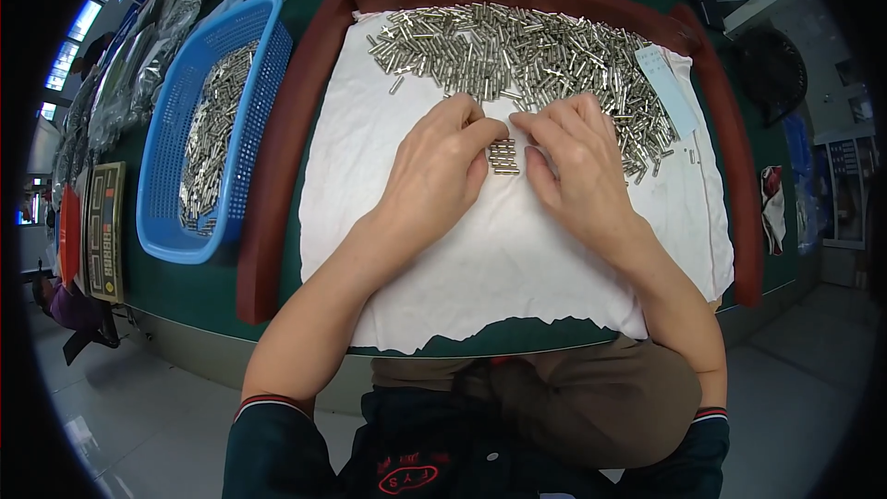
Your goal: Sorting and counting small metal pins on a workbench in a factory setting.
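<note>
L hand [439, 162] fingertips are partly hidden by its own knuckles; can't tell if they're clamped on a pin. Small stacked batch of metal pins [504, 158] lies btwn the hands on white cloth [443, 286]; loose pin pile [471, 51] just beyond, partly blocked by R hand [577, 152]. Red-brown frame [277, 212] sits on green table [185, 300]; blue basket [171, 248] w/ more pins stands well L of grip. Wrists angle inward, fingers bent; R thumb & index apart.
</note>
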